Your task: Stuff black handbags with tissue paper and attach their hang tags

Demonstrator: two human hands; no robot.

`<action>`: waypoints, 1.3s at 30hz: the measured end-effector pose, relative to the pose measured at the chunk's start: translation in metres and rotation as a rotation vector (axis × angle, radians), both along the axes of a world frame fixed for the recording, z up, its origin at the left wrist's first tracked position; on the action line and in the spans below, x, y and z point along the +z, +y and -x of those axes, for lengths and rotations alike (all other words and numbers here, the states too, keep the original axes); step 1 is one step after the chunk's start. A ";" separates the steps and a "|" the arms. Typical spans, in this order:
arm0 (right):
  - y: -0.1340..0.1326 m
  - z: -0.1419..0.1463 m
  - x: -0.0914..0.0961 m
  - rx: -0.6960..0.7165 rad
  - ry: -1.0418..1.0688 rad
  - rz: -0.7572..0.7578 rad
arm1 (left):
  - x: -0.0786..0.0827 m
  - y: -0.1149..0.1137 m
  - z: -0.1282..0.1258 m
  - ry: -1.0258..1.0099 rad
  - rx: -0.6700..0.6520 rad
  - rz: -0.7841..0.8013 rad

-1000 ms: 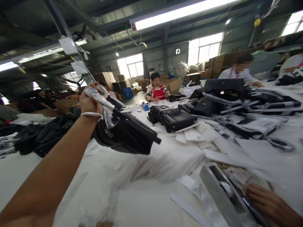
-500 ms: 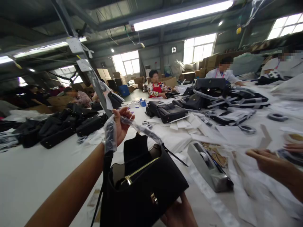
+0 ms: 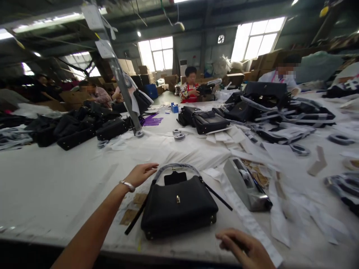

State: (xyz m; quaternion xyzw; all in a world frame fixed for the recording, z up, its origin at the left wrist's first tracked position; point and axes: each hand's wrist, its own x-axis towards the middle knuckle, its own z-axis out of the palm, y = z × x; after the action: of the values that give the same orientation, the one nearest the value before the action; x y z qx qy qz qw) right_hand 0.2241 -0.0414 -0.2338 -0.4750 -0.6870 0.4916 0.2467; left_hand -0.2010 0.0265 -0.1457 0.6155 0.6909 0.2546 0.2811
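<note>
A black handbag (image 3: 179,203) lies flat on the white table (image 3: 56,179) in front of me, its plastic-wrapped handle (image 3: 176,167) arching away from me. My left hand (image 3: 141,173) rests open just left of the handle, fingers stretched toward it, a silver bracelet on the wrist. My right hand (image 3: 245,248) hovers low near the table's front edge, right of the bag, fingers loosely curled and holding nothing I can see. A thin black strap runs out from the bag's right side.
A grey tape dispenser (image 3: 246,185) stands right of the bag among white paper strips. Piles of black bags (image 3: 81,127) lie at the left and far right. A slanted pole (image 3: 123,86) rises from the table. Several people sit at the far side.
The bag was held up by its wrapped handle; now it lies flat on the table. My left hand has let go, and my right hand has come out from under the bag.
</note>
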 end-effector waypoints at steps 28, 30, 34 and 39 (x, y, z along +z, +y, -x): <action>0.052 0.043 0.014 0.554 -0.466 -0.808 | -0.080 -0.120 -0.130 0.631 -0.349 -0.242; 0.055 0.045 0.004 0.558 -0.462 -0.821 | -0.089 -0.120 -0.129 0.673 -0.358 -0.272; 0.051 0.045 -0.023 0.513 -0.430 -0.913 | -0.113 -0.129 -0.128 0.789 -0.384 -0.343; 0.041 0.035 -0.053 0.550 -0.405 -0.906 | -0.139 -0.143 -0.133 0.870 -0.339 -0.456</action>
State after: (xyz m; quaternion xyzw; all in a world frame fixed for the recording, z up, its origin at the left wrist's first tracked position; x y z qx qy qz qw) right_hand 0.1891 -0.0008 -0.2870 -0.2102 -0.9613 0.0926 0.1520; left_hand -0.0675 -0.1160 -0.2849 0.8133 0.5614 0.0701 -0.1359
